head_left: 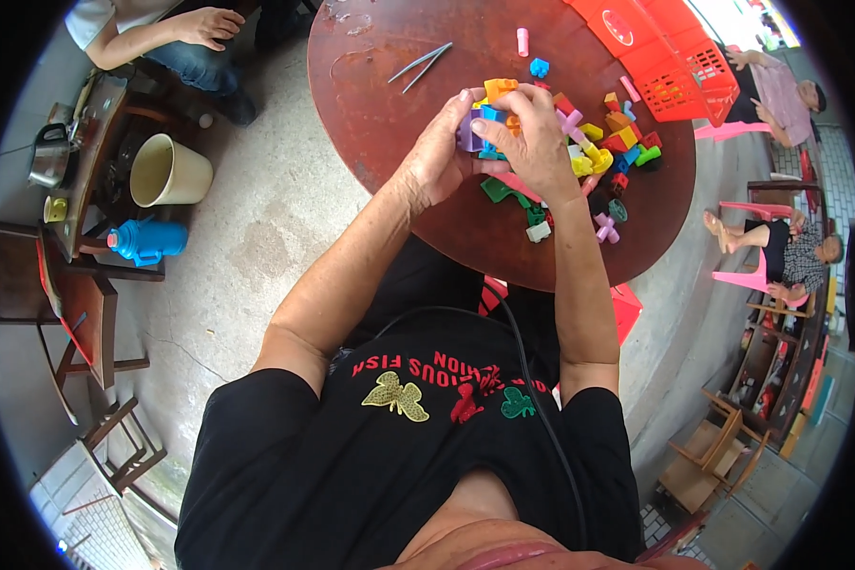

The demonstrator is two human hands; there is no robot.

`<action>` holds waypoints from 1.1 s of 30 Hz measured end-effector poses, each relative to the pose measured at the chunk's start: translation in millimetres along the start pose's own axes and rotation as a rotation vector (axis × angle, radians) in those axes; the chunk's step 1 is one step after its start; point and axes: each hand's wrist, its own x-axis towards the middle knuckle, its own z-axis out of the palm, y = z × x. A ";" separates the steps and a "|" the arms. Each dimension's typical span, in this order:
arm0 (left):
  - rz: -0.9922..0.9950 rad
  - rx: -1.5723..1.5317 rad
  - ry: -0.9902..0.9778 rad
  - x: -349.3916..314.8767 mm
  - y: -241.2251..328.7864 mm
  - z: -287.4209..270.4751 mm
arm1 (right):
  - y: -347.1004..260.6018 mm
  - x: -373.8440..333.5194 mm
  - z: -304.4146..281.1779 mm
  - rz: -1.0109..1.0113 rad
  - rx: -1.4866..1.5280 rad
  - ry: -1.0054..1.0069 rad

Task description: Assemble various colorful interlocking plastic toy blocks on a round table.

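Over the round brown table (pixel 370 47), my two hands are closed around a small cluster of toy building blocks (pixel 490 116) in purple, blue, orange and yellow. My left hand (pixel 435 160) grips its left side, by the purple block. From the right, my right hand (pixel 540 152) curls over it, thumb across the blue part. The fingers hide some of the cluster. Right beside my right hand lies a heap of loose blocks (pixel 622 140) in red, yellow, orange, pink and green. Green pieces (pixel 497 189) and a white block (pixel 539 232) lie under my wrists.
Metal tweezers (pixel 422 66), a pink tube (pixel 522 41) and a blue block (pixel 539 67) rest farther back on the table. A red plastic basket (pixel 679 90) stands at the far right edge. A bucket (pixel 168 171) and blue flask (pixel 149 240) are at left. Other people sit nearby.
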 end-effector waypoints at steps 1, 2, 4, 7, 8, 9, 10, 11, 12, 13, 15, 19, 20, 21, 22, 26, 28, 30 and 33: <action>-0.038 -0.065 -0.035 -3.6 -3.7 -4.2 | -3.0 -5.6 1.9 -0.015 0.001 0.022; -0.028 -0.077 -0.033 -3.2 -5.3 -9.1 | -2.5 -5.6 -0.4 0.001 0.089 0.046; -0.030 -0.164 -0.093 2.0 -1.1 -13.7 | 1.2 -1.8 -5.4 0.046 0.272 0.128; -0.033 -0.179 -0.085 -1.1 -2.3 -7.7 | 13.2 -11.1 -2.0 0.192 0.380 0.164; -0.045 -0.156 -0.090 -0.8 -3.7 -7.4 | 17.7 -13.4 -1.6 0.191 0.377 0.159; -0.057 -0.134 -0.095 -0.4 -5.1 -7.3 | 22.4 -15.7 -1.8 0.293 0.557 0.135; -0.056 -0.138 -0.088 -0.2 -6.3 -9.6 | 22.7 -17.4 -0.6 0.400 0.741 0.108; -0.061 -0.135 -0.045 2.5 -7.6 -11.3 | 24.5 -16.7 -1.3 0.404 0.742 0.100; -0.066 -0.131 -0.001 3.7 -9.8 -12.7 | 27.5 -14.2 -3.4 0.406 0.784 0.124; -0.072 -0.138 0.008 0.6 -9.4 -10.4 | 26.6 -14.3 -5.5 0.414 0.826 0.149; -0.037 0.116 0.068 -3.7 -6.6 -5.2 | 20.6 -26.0 -8.1 0.407 0.769 0.162; -0.007 0.293 0.075 -5.5 -17.2 0.8 | 14.3 -41.8 -5.7 0.449 0.688 0.243; 0.033 0.322 0.103 -5.4 -21.8 1.7 | 10.9 -45.5 -3.4 0.463 0.753 0.265; 0.031 0.323 0.100 -4.5 -22.4 1.4 | 10.3 -48.5 -2.0 0.477 0.819 0.288; 0.066 0.432 0.120 -4.7 -22.9 0.6 | 10.5 -50.6 -4.2 0.487 0.798 0.230; 0.095 0.538 0.213 -6.3 -22.8 2.3 | 17.2 -54.8 -9.1 0.351 0.393 0.252; 0.086 0.552 0.205 -5.5 -22.9 1.8 | 18.6 -55.5 -20.8 0.214 0.114 0.255; 0.076 0.568 0.196 -5.0 -20.9 0.6 | 12.6 -54.1 -26.1 0.080 -0.165 0.257; -0.008 0.476 -0.001 -7.6 -19.0 3.3 | -2.7 -56.9 -27.1 0.155 0.202 0.188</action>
